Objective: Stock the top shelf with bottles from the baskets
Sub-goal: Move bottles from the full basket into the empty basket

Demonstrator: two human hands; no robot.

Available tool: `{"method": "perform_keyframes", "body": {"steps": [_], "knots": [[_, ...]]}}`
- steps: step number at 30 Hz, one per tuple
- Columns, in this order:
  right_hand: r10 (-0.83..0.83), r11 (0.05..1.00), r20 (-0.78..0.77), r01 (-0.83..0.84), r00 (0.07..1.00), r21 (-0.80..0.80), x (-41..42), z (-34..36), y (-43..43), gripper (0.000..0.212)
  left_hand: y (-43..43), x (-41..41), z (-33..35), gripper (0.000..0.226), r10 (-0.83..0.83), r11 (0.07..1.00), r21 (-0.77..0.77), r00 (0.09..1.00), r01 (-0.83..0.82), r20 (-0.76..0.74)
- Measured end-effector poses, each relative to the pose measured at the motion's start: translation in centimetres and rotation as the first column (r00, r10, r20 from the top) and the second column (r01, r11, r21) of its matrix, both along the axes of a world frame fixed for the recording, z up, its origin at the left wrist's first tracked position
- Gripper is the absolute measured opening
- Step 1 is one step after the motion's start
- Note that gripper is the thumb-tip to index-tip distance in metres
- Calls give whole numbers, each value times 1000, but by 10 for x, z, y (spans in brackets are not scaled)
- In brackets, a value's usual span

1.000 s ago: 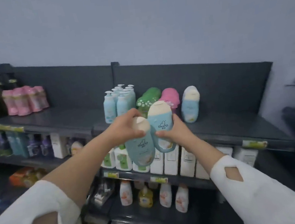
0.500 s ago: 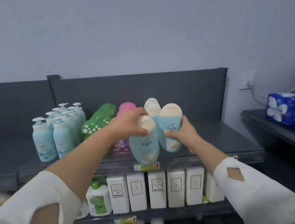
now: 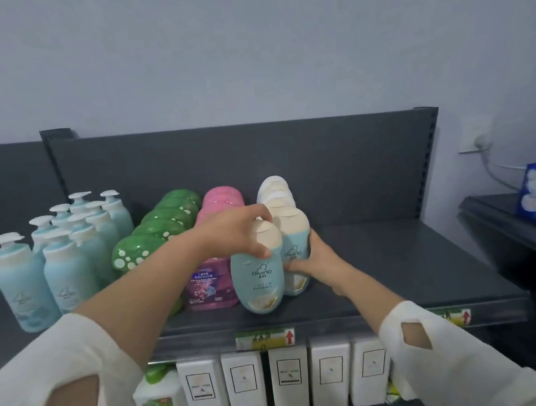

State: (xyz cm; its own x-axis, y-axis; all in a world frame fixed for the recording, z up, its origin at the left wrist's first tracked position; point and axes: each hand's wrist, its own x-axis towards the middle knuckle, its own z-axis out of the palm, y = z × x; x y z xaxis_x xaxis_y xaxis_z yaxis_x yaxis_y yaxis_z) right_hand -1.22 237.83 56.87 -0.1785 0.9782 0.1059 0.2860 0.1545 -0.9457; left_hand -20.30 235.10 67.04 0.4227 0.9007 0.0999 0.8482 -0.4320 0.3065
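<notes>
2 blue bottles near front edge of top shelf (image 3: 403, 274), mid. L hand (image 3: 235, 235) grips front bottle (image 3: 257, 281) by cap; R hand (image 3: 315, 259) wraps rear bottle (image 3: 294, 233). 8 pump bottles (image 3: 66, 278) at left end; 5 white boxes (image 3: 290, 379) below.

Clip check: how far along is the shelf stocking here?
Done: the top shelf carries rows of pump bottles, green bottles, pink bottles and cream-capped blue bottles. In hand: the left hand grips one blue bottle by its cap, the right hand holds a second bottle behind it, both at that blue row's front, not yet released. Left: letting go; the baskets are out of view, so remaining stock is unknown.
</notes>
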Motion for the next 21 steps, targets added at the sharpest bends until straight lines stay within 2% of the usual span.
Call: {"method": "perform_keyframes", "body": {"steps": [2, 4, 6, 8, 11, 15, 21], "knots": [[125, 990, 62, -121, 990, -68, 12, 6, 3, 69, 3, 2, -3, 47, 0, 999, -32, 1000, 1, 21], [186, 977, 131, -168, 974, -135, 22, 10, 5, 60, 4, 4, -3, 46, 5, 998, -55, 999, -3, 49], [148, 987, 232, -130, 961, -89, 25, 13, 5, 57, 3, 6, -2, 48, 2, 998, -70, 998, 2, 65], [63, 996, 352, -80, 934, 32, 21, 17, 5, 56, 2, 9, -1, 50, -8, 997, -76, 998, 13, 67], [11, 993, 362, -54, 932, 108, 16, 17, 4, 54, 0, 14, 0, 51, -29, 998, -60, 999, 32, 46], [36, 993, 367, -76, 930, 93, 17, 16, 2, 53, -1, 23, 0, 54, -42, 999, 2, 998, 42, 51], [49, 990, 457, -103, 888, 95, 27, 18, 0, 43, -6, 39, -6, 54, -30, 997, 68, 995, 23, 92]]}}
